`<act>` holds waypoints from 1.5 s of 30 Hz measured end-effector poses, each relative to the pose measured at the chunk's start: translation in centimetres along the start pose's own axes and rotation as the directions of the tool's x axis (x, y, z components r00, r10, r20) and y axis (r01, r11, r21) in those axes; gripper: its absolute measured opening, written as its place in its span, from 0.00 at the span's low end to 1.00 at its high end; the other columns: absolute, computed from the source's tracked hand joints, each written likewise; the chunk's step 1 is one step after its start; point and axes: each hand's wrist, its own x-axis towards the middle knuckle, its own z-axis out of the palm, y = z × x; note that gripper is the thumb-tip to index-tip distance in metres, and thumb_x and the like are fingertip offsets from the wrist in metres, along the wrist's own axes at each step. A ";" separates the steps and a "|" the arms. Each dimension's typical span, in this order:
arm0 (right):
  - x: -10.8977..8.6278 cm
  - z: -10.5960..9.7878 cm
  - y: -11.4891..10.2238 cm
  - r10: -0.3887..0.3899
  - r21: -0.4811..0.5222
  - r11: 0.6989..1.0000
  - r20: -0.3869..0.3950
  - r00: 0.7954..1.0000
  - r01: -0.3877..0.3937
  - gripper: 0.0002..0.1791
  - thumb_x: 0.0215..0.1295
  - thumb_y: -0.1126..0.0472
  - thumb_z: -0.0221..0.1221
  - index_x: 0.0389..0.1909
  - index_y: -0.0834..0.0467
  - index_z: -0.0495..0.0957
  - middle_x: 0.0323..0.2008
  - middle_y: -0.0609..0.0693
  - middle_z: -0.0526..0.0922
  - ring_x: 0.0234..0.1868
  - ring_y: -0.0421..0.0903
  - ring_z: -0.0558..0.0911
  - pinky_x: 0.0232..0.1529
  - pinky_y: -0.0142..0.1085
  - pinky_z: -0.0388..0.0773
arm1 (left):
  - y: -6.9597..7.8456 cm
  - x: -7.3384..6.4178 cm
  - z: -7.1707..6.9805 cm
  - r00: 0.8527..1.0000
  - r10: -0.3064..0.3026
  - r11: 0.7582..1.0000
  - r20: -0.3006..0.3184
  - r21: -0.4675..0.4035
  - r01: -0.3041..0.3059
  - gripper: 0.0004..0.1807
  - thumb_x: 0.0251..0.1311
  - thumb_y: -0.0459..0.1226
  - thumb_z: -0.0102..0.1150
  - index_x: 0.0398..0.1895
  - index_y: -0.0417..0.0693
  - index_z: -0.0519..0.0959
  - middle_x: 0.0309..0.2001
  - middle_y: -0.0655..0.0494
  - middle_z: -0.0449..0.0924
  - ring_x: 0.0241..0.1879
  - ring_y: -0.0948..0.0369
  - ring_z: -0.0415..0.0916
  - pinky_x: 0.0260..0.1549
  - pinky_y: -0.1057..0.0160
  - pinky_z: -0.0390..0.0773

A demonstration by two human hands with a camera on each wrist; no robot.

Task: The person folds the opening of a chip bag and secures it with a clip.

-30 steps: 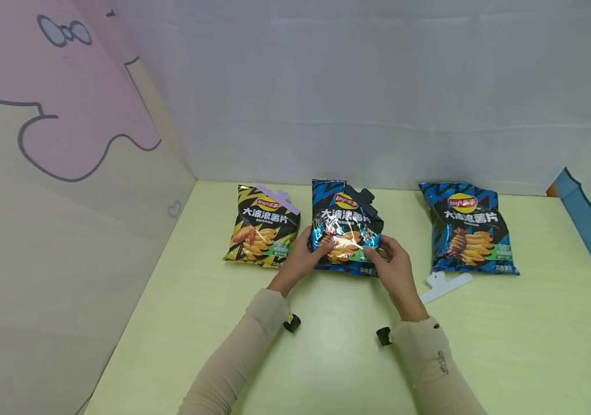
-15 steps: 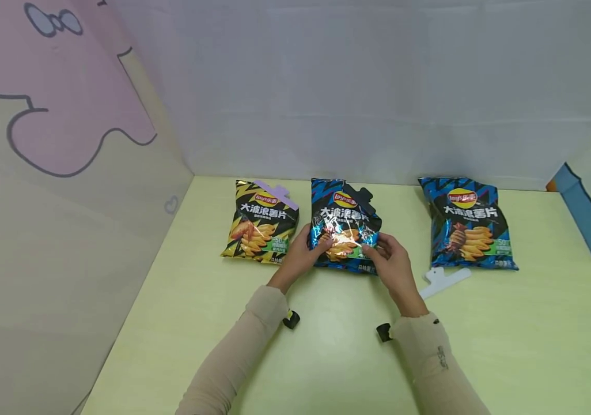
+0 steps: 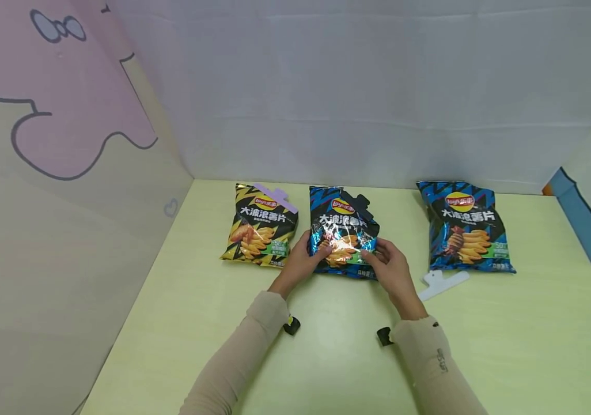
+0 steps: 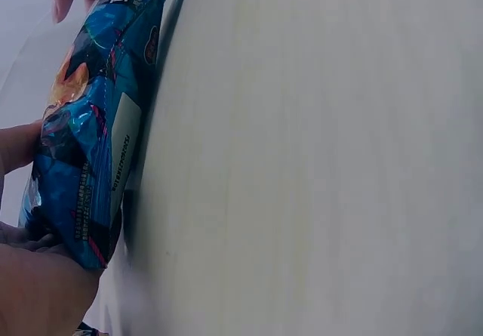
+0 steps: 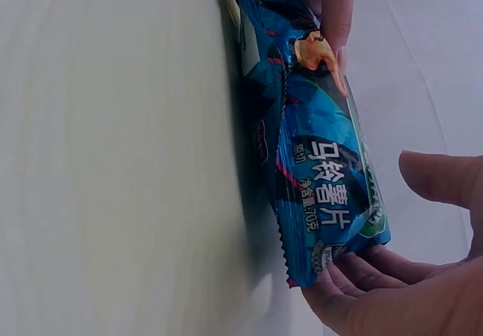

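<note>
In the head view a blue and black bag of potato chips [image 3: 344, 230] lies between both hands, with a black bag clip [image 3: 359, 205] slanted over its upper right corner. My left hand [image 3: 300, 262] grips its left side, thumb on the front and fingers around the edge. On the other side my right hand [image 3: 393, 271] holds the lower right edge. The right wrist view shows those fingers [image 5: 370, 275] curled under the bag's edge and the thumb raised off its front. The left wrist view shows the bag's crimped end [image 4: 90, 223] close over the table.
To the left is a yellow and black chip bag [image 3: 259, 230] with a lilac clip [image 3: 276, 197] on its top corner. Another blue chip bag [image 3: 466, 230] lies at the right, a white clip [image 3: 443, 283] below it. A pale wall [image 3: 326, 98] rises behind the table [image 3: 337, 357].
The held chip bag has shifted slightly toward me relative to the other bags, both hands moving with it. The head view has tilted a little. The hold looks much the same.
</note>
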 end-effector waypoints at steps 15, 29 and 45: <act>-0.1 0.0 0.1 0.031 0.012 0.999 0.019 0.999 -0.031 0.36 0.75 0.56 0.56 0.77 0.63 0.54 0.74 0.64 0.64 0.75 0.61 0.66 0.74 0.52 0.66 | 0.0 0.0 -0.1 1.000 0.000 1.000 -0.012 -0.010 0.000 0.44 0.65 0.56 0.62 0.79 0.54 0.54 0.75 0.47 0.65 0.74 0.48 0.63 0.73 0.42 0.64; 0.0 -0.6 0.2 0.012 -0.001 1.000 -0.029 0.999 -0.012 0.40 0.73 0.52 0.59 0.78 0.57 0.52 0.78 0.59 0.59 0.77 0.59 0.64 0.74 0.51 0.67 | 0.9 0.0 -0.7 0.986 0.139 0.984 -0.087 -0.103 -0.148 0.39 0.68 0.45 0.62 0.77 0.54 0.55 0.77 0.49 0.60 0.75 0.48 0.62 0.76 0.50 0.62; -0.8 -3.3 -0.5 -0.022 -0.005 1.000 -0.063 0.998 0.022 0.43 0.72 0.51 0.59 0.79 0.57 0.49 0.79 0.58 0.58 0.77 0.59 0.63 0.74 0.53 0.66 | 3.5 -1.0 0.2 0.959 0.276 0.961 -0.057 0.034 -0.274 0.32 0.70 0.50 0.58 0.73 0.54 0.63 0.82 0.48 0.46 0.81 0.46 0.46 0.75 0.33 0.54</act>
